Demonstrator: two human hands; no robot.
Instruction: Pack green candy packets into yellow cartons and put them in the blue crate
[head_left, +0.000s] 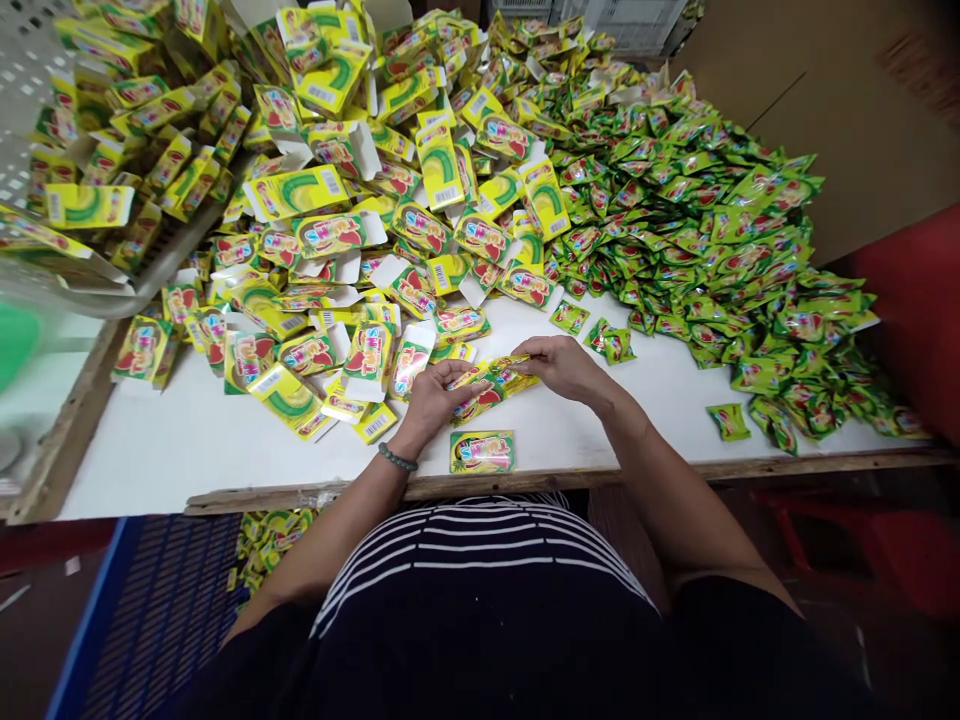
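Near the front edge of the desk (581, 445), between your two hands, lies the yellow carton (484, 400). Your left hand (439, 395) grips this carton at its left side, with the fingers bent above and the thumb stretched along it; the forearm comes up slanting inward, and a bracelet (397, 458) is on the wrist. Your right hand (559, 368) is bent at the wrist, back upward, fingertips close together at the carton's right end. I cannot tell whether they pinch its edge or something small. Just below, another carton (482, 452) lies flat.
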